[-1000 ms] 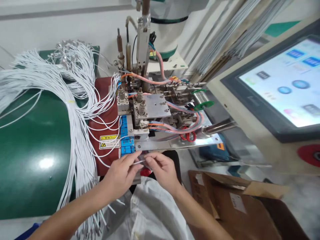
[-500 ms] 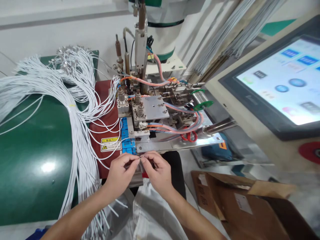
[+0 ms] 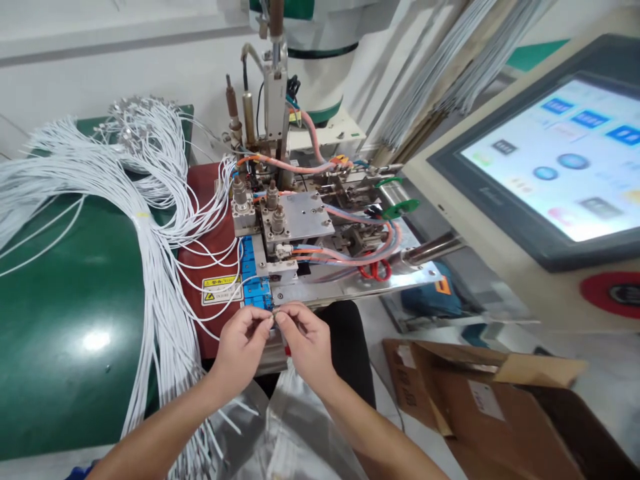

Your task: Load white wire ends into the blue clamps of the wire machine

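Note:
My left hand (image 3: 241, 350) and my right hand (image 3: 303, 339) meet fingertip to fingertip just below the blue fixture strip (image 3: 253, 280) at the front of a small metal machine (image 3: 305, 227). Both hands are pinched on the end of a thin white wire (image 3: 273, 318), which is mostly hidden between the fingers. A big bundle of white wires (image 3: 150, 267) drapes over the green table (image 3: 65, 307) to the left, with several loose strands running across a red mat (image 3: 210, 240) into the fixture.
A touchscreen panel (image 3: 550, 160) with a red button (image 3: 613, 293) stands at the right. An open cardboard box (image 3: 480, 400) sits lower right. A clear plastic bag (image 3: 290, 433) lies under my forearms. Hanging white wires (image 3: 450, 67) cross the top right.
My hands came together and moved slightly up toward the blue fixture strip; earlier they held a short stretch of wire between them, now the fingertips touch. The view shifted a little.

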A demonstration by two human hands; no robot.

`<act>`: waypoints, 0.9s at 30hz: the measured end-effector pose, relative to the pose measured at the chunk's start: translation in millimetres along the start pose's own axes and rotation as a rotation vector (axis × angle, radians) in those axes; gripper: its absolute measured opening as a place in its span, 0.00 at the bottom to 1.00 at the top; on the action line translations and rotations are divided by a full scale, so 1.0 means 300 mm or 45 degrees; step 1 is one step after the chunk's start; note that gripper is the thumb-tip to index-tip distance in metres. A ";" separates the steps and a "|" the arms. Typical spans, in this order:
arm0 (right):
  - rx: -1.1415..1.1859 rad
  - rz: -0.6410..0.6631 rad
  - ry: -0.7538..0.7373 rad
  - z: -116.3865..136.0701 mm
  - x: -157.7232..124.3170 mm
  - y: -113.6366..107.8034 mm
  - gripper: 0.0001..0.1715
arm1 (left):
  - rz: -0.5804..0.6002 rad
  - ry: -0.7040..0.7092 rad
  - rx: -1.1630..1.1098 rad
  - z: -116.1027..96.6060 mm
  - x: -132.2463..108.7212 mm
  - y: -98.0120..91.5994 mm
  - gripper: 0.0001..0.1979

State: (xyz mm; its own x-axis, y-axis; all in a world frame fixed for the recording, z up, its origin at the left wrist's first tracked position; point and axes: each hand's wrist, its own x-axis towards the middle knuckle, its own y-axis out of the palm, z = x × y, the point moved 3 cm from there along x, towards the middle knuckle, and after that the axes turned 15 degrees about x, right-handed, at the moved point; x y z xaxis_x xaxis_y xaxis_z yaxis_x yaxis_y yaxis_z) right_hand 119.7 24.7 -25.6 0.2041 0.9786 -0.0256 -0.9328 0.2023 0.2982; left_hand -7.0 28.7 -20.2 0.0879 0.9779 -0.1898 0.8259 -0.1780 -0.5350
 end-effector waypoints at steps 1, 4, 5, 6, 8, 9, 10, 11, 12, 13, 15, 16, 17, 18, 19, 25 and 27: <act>0.004 0.002 0.011 0.000 0.001 0.006 0.07 | -0.009 -0.002 -0.008 -0.001 -0.001 -0.001 0.07; -0.039 0.001 -0.012 0.008 0.008 0.020 0.07 | -0.053 0.001 -0.020 -0.008 0.000 -0.007 0.06; -0.066 0.006 -0.033 0.013 0.012 0.024 0.07 | -0.074 0.007 -0.020 -0.009 0.002 -0.009 0.06; -0.099 0.012 -0.059 0.018 0.015 0.028 0.07 | -0.096 0.011 -0.020 -0.011 0.003 -0.011 0.06; -0.175 0.024 -0.125 0.028 0.021 0.031 0.08 | -0.138 0.013 -0.031 -0.011 0.005 -0.010 0.05; -0.220 0.027 -0.172 0.032 0.023 0.031 0.07 | -0.151 0.008 -0.044 -0.011 0.005 -0.007 0.05; -0.272 0.031 -0.235 0.035 0.024 0.030 0.07 | -0.166 0.001 -0.055 -0.010 0.006 -0.004 0.05; -0.327 0.034 -0.314 0.037 0.024 0.029 0.07 | -0.180 -0.003 -0.063 -0.010 0.006 0.000 0.05; -0.381 0.046 -0.396 0.038 0.024 0.027 0.06 | -0.197 0.000 -0.064 -0.010 0.005 0.004 0.05; -0.427 0.069 -0.468 0.037 0.024 0.025 0.05 | -0.215 0.006 -0.057 -0.011 0.005 0.008 0.04; -0.469 0.137 -0.545 0.036 0.029 0.020 0.04 | -0.239 0.030 -0.031 -0.014 0.006 0.013 0.04; -0.468 0.176 -0.538 0.038 0.035 0.016 0.04 | -0.245 0.043 -0.016 -0.016 0.007 0.014 0.04; -0.458 0.215 -0.511 0.042 0.044 0.012 0.04 | -0.236 0.056 -0.002 -0.017 0.008 0.013 0.04; -0.447 0.262 -0.470 0.049 0.055 0.007 0.05 | -0.223 0.070 0.013 -0.020 0.011 0.009 0.04; -0.444 0.311 -0.421 0.060 0.069 0.001 0.05 | -0.203 0.088 0.033 -0.024 0.013 0.002 0.05; -0.627 0.862 -0.218 0.133 0.120 -0.002 0.06 | 0.209 0.257 0.321 -0.079 0.030 -0.062 0.07; -0.618 0.854 -0.243 0.132 0.114 0.007 0.07 | 0.265 0.203 0.334 -0.081 0.035 -0.070 0.06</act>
State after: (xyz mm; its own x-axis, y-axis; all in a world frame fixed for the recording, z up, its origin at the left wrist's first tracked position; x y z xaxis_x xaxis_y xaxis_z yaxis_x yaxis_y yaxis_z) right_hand 136.4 57.1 11.8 -0.4320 0.8827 0.1848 -0.8892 -0.3826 -0.2509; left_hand -10.0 45.4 9.1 0.3418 0.9189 -0.1970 0.6118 -0.3767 -0.6955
